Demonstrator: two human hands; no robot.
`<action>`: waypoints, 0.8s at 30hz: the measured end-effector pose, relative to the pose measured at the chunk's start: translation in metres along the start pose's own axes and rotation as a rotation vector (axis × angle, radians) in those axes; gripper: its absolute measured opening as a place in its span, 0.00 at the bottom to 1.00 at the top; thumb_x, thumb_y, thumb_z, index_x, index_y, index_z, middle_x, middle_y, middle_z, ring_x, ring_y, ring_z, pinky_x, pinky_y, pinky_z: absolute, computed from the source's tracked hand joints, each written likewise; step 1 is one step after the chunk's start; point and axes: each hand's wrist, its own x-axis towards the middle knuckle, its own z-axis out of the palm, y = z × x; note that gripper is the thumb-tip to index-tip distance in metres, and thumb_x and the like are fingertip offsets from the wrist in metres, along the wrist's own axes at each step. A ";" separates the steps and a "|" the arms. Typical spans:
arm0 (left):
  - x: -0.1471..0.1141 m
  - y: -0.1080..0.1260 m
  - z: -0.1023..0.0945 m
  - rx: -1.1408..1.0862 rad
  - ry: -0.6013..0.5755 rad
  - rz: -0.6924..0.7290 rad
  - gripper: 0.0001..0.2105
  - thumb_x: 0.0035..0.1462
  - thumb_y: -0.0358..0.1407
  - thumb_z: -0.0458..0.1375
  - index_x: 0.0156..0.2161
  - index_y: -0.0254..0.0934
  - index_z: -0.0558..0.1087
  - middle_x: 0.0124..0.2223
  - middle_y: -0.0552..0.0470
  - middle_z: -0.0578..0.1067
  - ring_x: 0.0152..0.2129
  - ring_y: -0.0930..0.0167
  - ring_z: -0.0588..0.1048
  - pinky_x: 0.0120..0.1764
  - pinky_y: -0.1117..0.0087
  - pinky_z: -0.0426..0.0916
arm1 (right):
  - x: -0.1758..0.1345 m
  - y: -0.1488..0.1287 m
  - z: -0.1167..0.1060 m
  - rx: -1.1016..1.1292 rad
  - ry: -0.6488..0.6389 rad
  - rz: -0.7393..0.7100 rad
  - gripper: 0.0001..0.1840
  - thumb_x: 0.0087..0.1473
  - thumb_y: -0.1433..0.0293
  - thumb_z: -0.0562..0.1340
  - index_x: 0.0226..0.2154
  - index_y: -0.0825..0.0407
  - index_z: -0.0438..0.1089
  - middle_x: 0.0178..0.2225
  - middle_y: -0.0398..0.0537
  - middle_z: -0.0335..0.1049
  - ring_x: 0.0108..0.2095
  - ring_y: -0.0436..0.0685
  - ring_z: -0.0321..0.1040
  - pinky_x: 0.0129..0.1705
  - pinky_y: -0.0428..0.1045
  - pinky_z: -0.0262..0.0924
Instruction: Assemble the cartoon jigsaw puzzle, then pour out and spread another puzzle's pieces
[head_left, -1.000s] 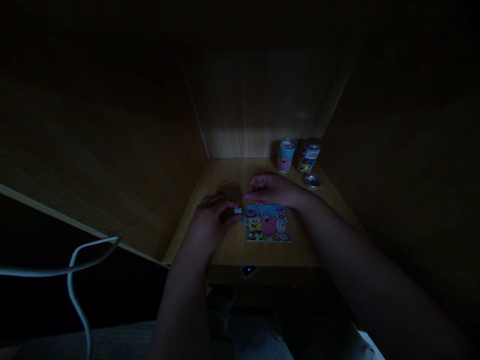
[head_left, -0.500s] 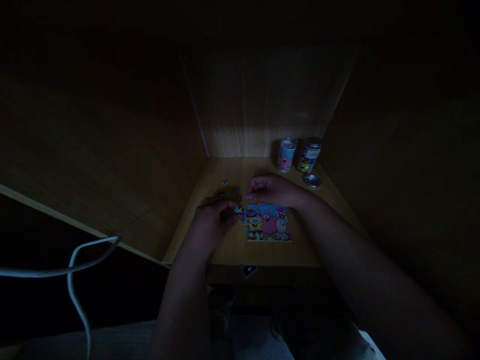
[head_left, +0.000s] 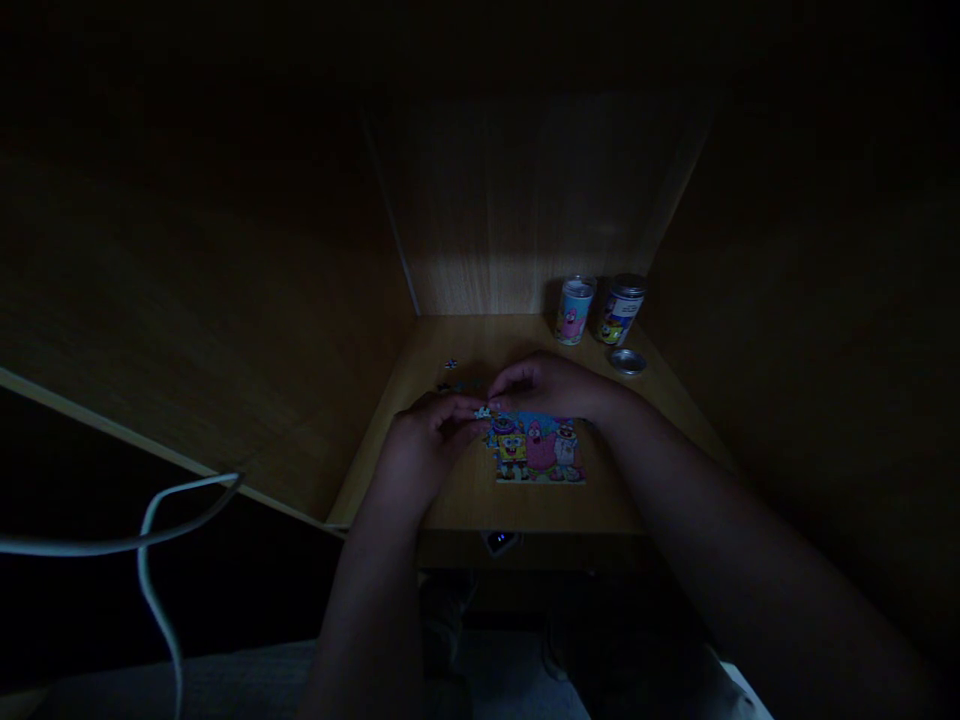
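Note:
A partly assembled jigsaw puzzle with cartoon figures lies flat on the wooden surface. Just off its upper left corner, my left hand pinches a small pale jigsaw piece between thumb and fingertips. From the right, my right hand reaches over the puzzle's top edge, its fingers pressed together close to that piece. Whether the right fingers hold or touch anything is too dark to make out. One loose piece lies beyond my left hand, with a few darker ones near it, partly hidden.
Two cartoon-printed cans stand at the back right: an open-looking can and a lidded can. A round metal lid lies before them. Wooden panels enclose the dim wooden surface. A white cable hangs at left.
The piece in my left hand has moved slightly right and up, toward the puzzle's corner. My right hand has come down and left, so the fingertips of both hands are nearly together.

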 end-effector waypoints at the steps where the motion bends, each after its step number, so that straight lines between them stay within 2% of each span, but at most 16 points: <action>1: 0.000 0.001 0.000 -0.006 0.002 0.012 0.08 0.64 0.34 0.69 0.47 0.45 0.84 0.44 0.53 0.87 0.40 0.65 0.86 0.48 0.62 0.80 | 0.000 -0.001 0.000 -0.004 -0.011 0.000 0.15 0.56 0.55 0.73 0.38 0.49 0.82 0.34 0.41 0.82 0.34 0.53 0.74 0.39 0.48 0.65; 7: -0.001 0.001 -0.001 0.017 0.020 0.092 0.08 0.63 0.32 0.70 0.47 0.45 0.83 0.43 0.54 0.86 0.39 0.66 0.85 0.46 0.64 0.79 | -0.003 -0.006 0.000 -0.008 -0.080 -0.006 0.12 0.59 0.58 0.72 0.37 0.49 0.81 0.33 0.40 0.79 0.33 0.51 0.71 0.37 0.47 0.63; 14: 0.000 -0.002 -0.006 0.150 -0.003 0.242 0.09 0.66 0.30 0.68 0.48 0.46 0.84 0.45 0.52 0.85 0.45 0.63 0.82 0.50 0.59 0.76 | -0.003 -0.005 0.000 -0.057 -0.084 0.047 0.16 0.60 0.54 0.70 0.38 0.50 0.80 0.34 0.41 0.78 0.33 0.51 0.70 0.37 0.47 0.61; 19: 0.002 -0.013 -0.012 0.220 -0.025 0.260 0.08 0.65 0.30 0.70 0.47 0.45 0.84 0.45 0.51 0.85 0.45 0.61 0.81 0.49 0.57 0.75 | 0.000 0.001 0.001 -0.051 -0.005 0.024 0.23 0.59 0.48 0.70 0.41 0.50 0.80 0.37 0.44 0.80 0.37 0.54 0.72 0.40 0.49 0.64; 24: 0.003 -0.020 -0.014 0.255 -0.083 0.243 0.08 0.63 0.30 0.71 0.45 0.45 0.84 0.47 0.51 0.86 0.47 0.59 0.81 0.50 0.56 0.75 | 0.002 0.005 0.001 -0.134 0.033 0.014 0.23 0.60 0.48 0.69 0.40 0.51 0.80 0.36 0.45 0.80 0.36 0.54 0.72 0.39 0.49 0.63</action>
